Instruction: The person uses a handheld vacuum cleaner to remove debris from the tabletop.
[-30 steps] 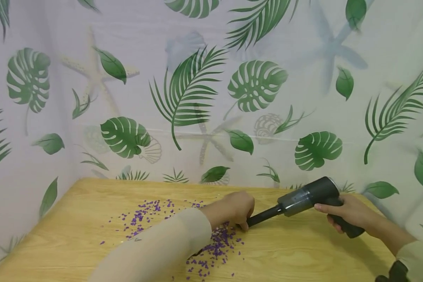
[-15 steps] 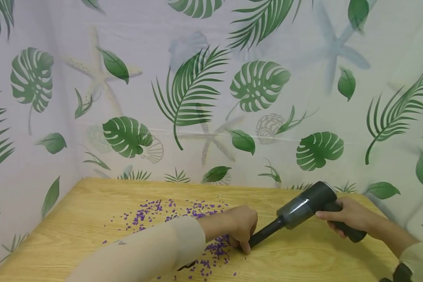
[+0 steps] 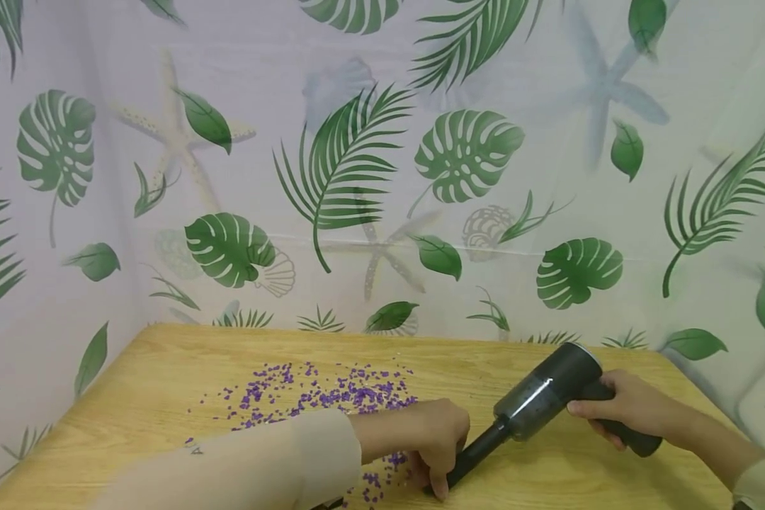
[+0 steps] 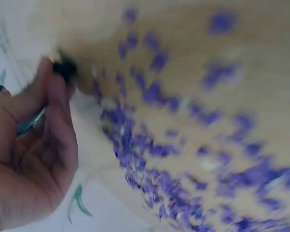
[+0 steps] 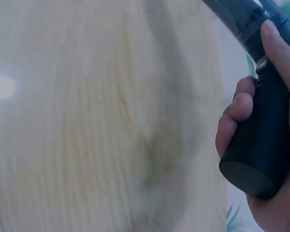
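A black handheld vacuum cleaner point(image 3: 545, 389) with a clear dust chamber slants down to the left over the table. My right hand point(image 3: 637, 404) grips its handle point(image 5: 260, 140), the thumb lying up along the body in the right wrist view. My left hand point(image 3: 445, 433) pinches the narrow nozzle point(image 3: 481, 453) close to its tip, low over the tabletop. Thumb and finger meet at the dark nozzle end point(image 4: 65, 70) in the left wrist view. Many small purple bits point(image 3: 363, 393) lie scattered behind and left of the nozzle; my left forearm hides some of them.
The wood-grain table point(image 3: 134, 382) meets a pale curtain point(image 3: 382, 177) printed with green leaves and starfish at its back edge. Sheeting of the same kind rises on the left side. A few stray bits point(image 3: 189, 440) lie farther left.
Both hands have brought the nozzle tip toward the front edge, so the vacuum cleaner slants more steeply. Purple bits behind the left forearm have come into sight.
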A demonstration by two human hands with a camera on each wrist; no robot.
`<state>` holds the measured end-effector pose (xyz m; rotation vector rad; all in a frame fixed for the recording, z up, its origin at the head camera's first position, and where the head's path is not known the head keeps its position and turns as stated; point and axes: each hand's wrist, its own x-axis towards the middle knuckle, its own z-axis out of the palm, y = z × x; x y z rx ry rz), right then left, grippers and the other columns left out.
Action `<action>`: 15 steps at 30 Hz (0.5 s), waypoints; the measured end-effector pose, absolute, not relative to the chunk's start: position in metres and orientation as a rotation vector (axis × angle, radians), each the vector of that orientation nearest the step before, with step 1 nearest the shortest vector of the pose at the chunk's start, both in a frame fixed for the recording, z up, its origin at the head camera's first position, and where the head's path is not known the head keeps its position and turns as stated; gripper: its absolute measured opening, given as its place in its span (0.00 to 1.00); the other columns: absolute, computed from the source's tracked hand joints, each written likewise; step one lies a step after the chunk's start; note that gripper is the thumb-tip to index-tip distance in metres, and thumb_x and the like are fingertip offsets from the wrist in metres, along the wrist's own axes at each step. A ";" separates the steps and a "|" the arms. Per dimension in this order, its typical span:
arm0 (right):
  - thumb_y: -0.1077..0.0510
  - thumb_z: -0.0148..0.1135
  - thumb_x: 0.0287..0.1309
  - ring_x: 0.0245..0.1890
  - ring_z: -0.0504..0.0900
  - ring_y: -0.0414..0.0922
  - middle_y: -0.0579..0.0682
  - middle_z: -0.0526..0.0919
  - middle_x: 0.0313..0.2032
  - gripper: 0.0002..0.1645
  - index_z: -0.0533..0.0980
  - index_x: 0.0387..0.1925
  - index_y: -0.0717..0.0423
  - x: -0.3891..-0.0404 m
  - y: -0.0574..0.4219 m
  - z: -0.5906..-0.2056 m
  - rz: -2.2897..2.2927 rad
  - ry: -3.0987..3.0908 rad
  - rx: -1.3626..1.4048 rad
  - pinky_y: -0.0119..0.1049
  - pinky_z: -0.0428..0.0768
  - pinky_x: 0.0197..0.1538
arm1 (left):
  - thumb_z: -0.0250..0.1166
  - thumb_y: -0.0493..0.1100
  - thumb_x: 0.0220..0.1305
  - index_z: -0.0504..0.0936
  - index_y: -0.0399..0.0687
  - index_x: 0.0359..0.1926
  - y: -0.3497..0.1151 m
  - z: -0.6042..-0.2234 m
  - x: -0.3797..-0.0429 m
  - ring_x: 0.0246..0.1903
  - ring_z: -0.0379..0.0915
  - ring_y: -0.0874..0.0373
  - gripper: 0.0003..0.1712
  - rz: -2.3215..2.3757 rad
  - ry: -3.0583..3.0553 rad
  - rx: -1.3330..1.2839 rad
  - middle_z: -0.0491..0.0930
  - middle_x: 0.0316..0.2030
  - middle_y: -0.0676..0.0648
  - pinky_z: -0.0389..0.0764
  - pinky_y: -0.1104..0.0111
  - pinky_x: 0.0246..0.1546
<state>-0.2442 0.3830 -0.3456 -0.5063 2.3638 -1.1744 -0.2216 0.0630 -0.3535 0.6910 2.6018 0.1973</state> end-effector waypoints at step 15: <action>0.33 0.65 0.59 0.16 0.79 0.44 0.48 0.79 0.18 0.33 0.73 0.30 0.61 -0.264 0.340 -0.331 -1.178 2.833 0.097 0.41 0.81 0.23 | 0.75 0.44 0.58 0.89 0.53 0.36 0.052 -0.355 -0.345 0.39 0.82 0.61 0.05 0.047 2.993 0.898 0.86 0.35 0.55 0.83 0.71 0.39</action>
